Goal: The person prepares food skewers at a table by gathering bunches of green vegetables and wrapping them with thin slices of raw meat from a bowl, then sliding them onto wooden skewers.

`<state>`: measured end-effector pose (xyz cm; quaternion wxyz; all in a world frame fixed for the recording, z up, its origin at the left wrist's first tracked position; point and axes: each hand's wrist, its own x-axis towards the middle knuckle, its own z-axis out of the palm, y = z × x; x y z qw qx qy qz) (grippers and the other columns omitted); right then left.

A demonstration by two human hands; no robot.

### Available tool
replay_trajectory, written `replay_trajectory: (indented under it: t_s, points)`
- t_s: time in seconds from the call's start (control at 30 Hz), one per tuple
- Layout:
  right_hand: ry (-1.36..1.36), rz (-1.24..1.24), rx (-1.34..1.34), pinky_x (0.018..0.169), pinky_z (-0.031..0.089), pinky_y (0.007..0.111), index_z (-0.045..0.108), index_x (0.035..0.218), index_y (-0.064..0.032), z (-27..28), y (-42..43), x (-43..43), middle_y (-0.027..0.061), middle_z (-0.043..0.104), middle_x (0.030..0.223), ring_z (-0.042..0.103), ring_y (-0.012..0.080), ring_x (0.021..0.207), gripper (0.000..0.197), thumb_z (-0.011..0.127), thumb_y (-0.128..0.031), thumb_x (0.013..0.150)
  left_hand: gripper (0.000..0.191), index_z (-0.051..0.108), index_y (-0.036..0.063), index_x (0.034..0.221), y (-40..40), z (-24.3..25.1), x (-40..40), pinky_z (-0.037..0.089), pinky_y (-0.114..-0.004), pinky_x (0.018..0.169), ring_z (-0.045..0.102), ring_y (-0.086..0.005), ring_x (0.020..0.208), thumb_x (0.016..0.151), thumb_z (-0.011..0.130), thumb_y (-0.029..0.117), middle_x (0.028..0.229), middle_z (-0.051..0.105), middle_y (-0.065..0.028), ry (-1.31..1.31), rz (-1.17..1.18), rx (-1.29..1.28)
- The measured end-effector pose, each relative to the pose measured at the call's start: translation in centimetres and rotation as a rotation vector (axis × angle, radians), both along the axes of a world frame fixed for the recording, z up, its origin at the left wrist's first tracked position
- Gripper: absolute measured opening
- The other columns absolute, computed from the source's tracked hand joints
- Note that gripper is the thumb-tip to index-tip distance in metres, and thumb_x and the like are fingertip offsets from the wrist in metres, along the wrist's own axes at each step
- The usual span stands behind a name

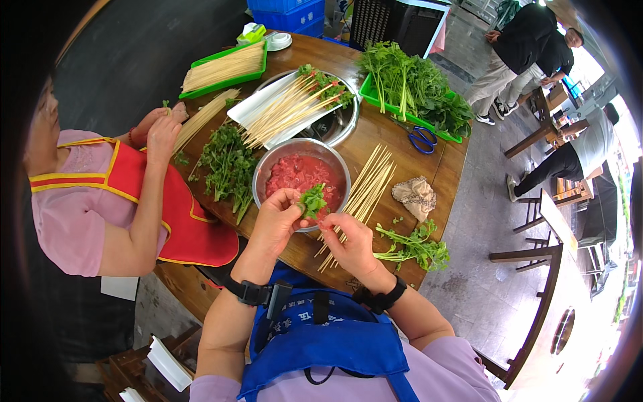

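Note:
My left hand (pixel 279 216) pinches a small folded bunch of cilantro (pixel 313 200) over the near rim of a steel bowl (pixel 257 176). Sliced raw red meat (pixel 296 173) lies in that bowl in reddish liquid. Close beside the cilantro, my right hand (pixel 351 243) has its thumb and fingertips closed on a small piece of red meat (pixel 325 225), partly hidden by the fingers. Loose bamboo skewers (pixel 369 183) lie on the wooden table (pixel 427 166) right of the bowl, partly under my right hand. Cilantro sprigs (pixel 414 246) rest to its right.
Finished skewers (pixel 286 113) lie on a white tray (pixel 251 113) over a round metal pan. A green tray (pixel 369 93) holds leafy greens, near blue-handled scissors (pixel 422 139) and a crumpled cloth (pixel 415 197). At left sits a co-worker (pixel 125 201), by more cilantro (pixel 223 161) and skewers (pixel 208 115).

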<state>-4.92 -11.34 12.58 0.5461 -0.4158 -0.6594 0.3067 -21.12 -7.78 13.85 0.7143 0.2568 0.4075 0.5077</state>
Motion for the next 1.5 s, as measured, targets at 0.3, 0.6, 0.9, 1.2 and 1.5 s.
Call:
replay_trajectory:
  t_s: [0.3, 0.6, 0.9, 1.2, 1.5]
  points:
    - [-0.384, 0.04, 0.324, 0.067, 0.046, 0.036, 0.056, 0.083, -0.0062, 2.6, 1.5, 1.4, 0.0071, 0.057, 0.083, 0.056, 0.0263, 0.076, 0.022, 0.064, 0.0, 0.064, 0.011, 0.056, 0.0021, 0.085, -0.4, -0.6, 0.8, 0.046, -0.02, 0.056, 0.054, -0.0076, 0.064, 0.077, 0.056, -0.005, 0.078, 0.056, -0.0004, 0.444, -0.077, 0.195]
    - [-0.336, 0.178, 0.138, 0.065, 0.045, 0.037, 0.053, 0.081, -0.0051, 2.5, 3.4, 2.6, 0.0104, 0.054, 0.076, 0.054, 0.0306, 0.072, 0.017, 0.061, 0.003, 0.068, 0.017, 0.059, 0.0017, 0.082, -1.3, 1.0, 1.3, 0.045, -0.028, 0.064, 0.057, -0.0204, 0.072, 0.066, 0.061, -0.003, 0.078, 0.057, -0.0095, 0.991, -0.167, 0.655]
    - [0.195, 0.592, -0.691, 0.066, 0.046, 0.023, 0.054, 0.09, -0.0038, 1.0, 4.6, 3.5, -0.002, 0.05, 0.082, 0.054, 0.0096, 0.08, 0.007, 0.056, -0.004, 0.083, 0.019, 0.059, 0.0029, 0.081, -1.8, 0.9, 0.9, 0.048, -0.03, 0.068, 0.058, -0.0245, 0.077, 0.065, 0.062, -0.006, 0.084, 0.058, -0.0095, 0.963, -0.222, 0.943]
    - [0.493, 0.814, -1.288, 0.074, 0.055, 0.037, 0.05, 0.092, -0.0054, 0.7, 5.4, 4.4, 0.0007, 0.053, 0.087, 0.057, 0.0138, 0.083, 0.009, 0.056, -0.008, 0.086, 0.017, 0.059, 0.0021, 0.08, -0.7, 1.8, 0.5, 0.049, -0.032, 0.064, 0.058, -0.0256, 0.076, 0.064, 0.064, -0.004, 0.085, 0.055, -0.0081, 1.018, -0.379, 1.379]
    - [0.652, 0.732, -1.365, 0.067, 0.053, 0.029, 0.052, 0.096, -0.0073, -1.0, 4.9, 5.7, 0.0013, 0.056, 0.087, 0.058, 0.0138, 0.081, 0.015, 0.061, -0.009, 0.083, 0.017, 0.058, 0.0005, 0.081, 0.4, 1.8, 1.6, 0.05, -0.034, 0.066, 0.057, -0.0282, 0.08, 0.064, 0.062, 0.0, 0.087, 0.054, -0.0091, 0.991, -0.475, 1.572]
